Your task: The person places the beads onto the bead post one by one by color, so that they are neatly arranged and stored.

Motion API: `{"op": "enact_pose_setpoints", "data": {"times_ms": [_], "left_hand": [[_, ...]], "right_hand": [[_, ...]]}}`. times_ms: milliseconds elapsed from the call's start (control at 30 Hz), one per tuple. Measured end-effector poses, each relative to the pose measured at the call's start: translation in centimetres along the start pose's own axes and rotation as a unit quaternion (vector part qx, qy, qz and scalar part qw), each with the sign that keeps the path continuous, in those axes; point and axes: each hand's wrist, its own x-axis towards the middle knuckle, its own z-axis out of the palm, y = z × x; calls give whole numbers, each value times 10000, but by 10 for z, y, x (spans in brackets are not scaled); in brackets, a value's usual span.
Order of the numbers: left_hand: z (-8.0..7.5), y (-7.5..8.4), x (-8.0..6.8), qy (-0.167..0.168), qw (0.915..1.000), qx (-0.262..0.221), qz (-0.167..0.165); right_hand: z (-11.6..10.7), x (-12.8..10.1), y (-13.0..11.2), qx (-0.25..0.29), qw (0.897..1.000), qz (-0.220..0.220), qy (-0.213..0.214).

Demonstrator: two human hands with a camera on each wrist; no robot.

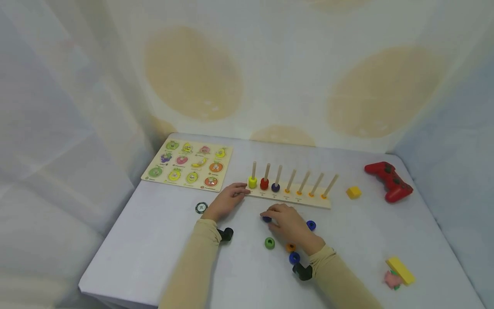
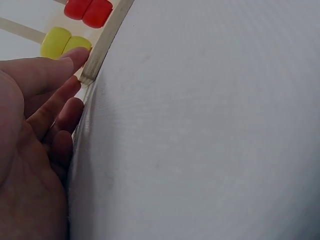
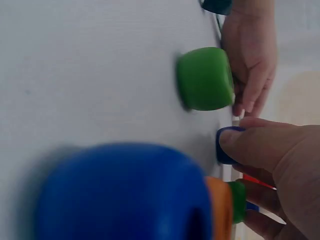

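Observation:
A wooden peg board (image 1: 270,195) stands mid-table, its first three pegs carrying yellow beads (image 2: 56,43), red beads (image 2: 89,11) and a dark blue bead (image 1: 275,187). My left hand (image 1: 228,201) rests at the board's left end, fingertips touching its edge by the yellow beads. In front of the board, my right hand (image 1: 289,222) pinches a dark blue bead (image 3: 226,145) between thumb and fingers, low over the cloth. Around that hand lie a green bead (image 1: 269,243), an orange bead (image 1: 290,247) and blue beads (image 1: 294,258).
A fruit puzzle board (image 1: 185,165) lies at the back left, with a poker chip (image 1: 201,207) in front of it. To the right are a yellow cube (image 1: 353,192), a red game controller (image 1: 389,182), a yellow block (image 1: 400,270) and a pink piece (image 1: 392,280).

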Motion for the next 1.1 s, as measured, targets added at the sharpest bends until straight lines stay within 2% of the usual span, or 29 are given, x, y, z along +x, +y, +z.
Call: {"op": "enact_pose_setpoints", "data": {"times_ms": [167, 300, 367, 467, 567, 633, 767, 900, 1100], "left_hand": [[-3, 2, 5, 32, 10000, 65, 46], [-5, 7, 6, 99, 9999, 11, 66], [-7, 8, 8, 129, 9999, 0, 51], [-9, 9, 10, 161, 9998, 14, 66], [-10, 9, 12, 173, 9998, 31, 76], [-10, 8, 12, 140, 9999, -18, 48], [-8, 5, 10, 7, 9998, -172, -24], [-3, 0, 6, -86, 9997, -194, -71], [0, -2, 0, -90, 9996, -234, -165]], "right_hand": [[-1, 2, 1, -81, 9996, -47, 257], [-23, 11, 1, 33, 9961, 77, 883], [-39, 18, 3, 149, 9906, 237, 1340], [-65, 30, 9, 311, 9765, 494, 2074], [-90, 45, 14, 489, 9649, 726, 2476], [-102, 54, 16, 557, 9627, 903, 2487], [-112, 64, 20, 563, 9675, 1313, 2085], [-107, 64, 22, 542, 9722, 1563, 1659], [-96, 62, 21, 505, 9747, 1553, 1524]]}}
